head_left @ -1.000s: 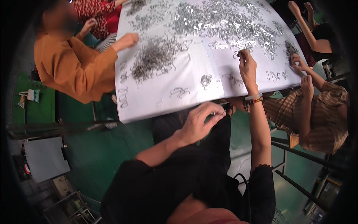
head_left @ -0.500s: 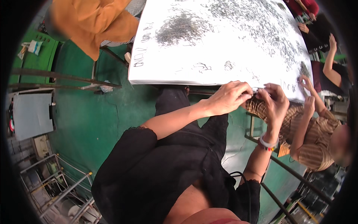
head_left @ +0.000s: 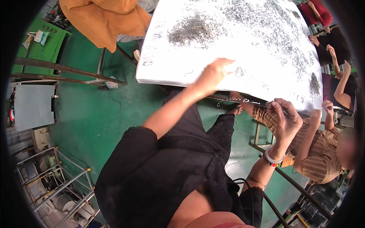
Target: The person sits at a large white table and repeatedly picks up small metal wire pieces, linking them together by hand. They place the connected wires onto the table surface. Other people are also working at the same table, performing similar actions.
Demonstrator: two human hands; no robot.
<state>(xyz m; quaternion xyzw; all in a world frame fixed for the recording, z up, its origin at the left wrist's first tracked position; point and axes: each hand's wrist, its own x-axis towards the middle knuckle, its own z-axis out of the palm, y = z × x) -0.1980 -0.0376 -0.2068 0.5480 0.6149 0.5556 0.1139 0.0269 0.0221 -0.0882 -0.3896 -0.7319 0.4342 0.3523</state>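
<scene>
My right hand (head_left: 287, 118), with a white bangle and a beaded bracelet at its wrist, pinches one end of a chain of small wire hooks (head_left: 246, 101). The chain stretches leftward from the fingertips, in front of the table's near edge. My left hand (head_left: 216, 76) is over the near part of the white tabletop (head_left: 167, 72), smeared by motion, its fingers apart and nothing seen in them. Close to its fingers lies a small cluster of dark wire pieces (head_left: 240, 71). A larger heap of wire pieces (head_left: 194, 30) lies farther back.
Loose wire pieces (head_left: 270, 30) spread over the table's far right, with another small heap (head_left: 314, 84) at its right edge. A person in a striped top (head_left: 319, 152) works at the right. Someone in orange (head_left: 106, 19) is at the far left. A metal rack (head_left: 61, 182) stands lower left.
My left hand has left the right hand's fingertips and moved left and away over the table. The wire chain now shows, hanging from my right hand, which is slightly lower and farther right.
</scene>
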